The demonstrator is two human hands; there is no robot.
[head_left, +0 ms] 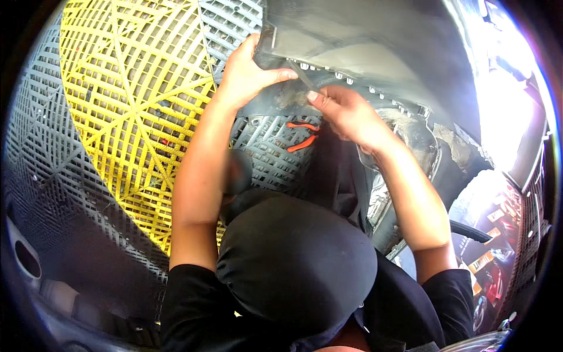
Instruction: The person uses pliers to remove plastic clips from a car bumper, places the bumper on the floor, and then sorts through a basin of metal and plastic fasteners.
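A large grey car body panel (pixel 375 41) lies in front of me, with a row of small pale clips along its near edge. At its left corner my left hand (pixel 246 76) grips the panel's edge, thumb stretched to the right and the other fingers partly hidden. My right hand (pixel 346 114) is closed, thumb against bent fingers, on a thin dark strip (pixel 303 77) that slants up toward the clip row. Pliers with orange handles (pixel 302 144) lie on the grating below my hands, their jaws hidden behind dark cloth.
Yellow floor grating (pixel 135 105) spreads to the left, with grey grating (pixel 47 135) around it. Close by on the right stand a dirty, dust-covered part (pixel 404 129) of the vehicle and a printed colourful sheet (pixel 487 258). My dark-clad knee (pixel 296 264) fills the lower middle.
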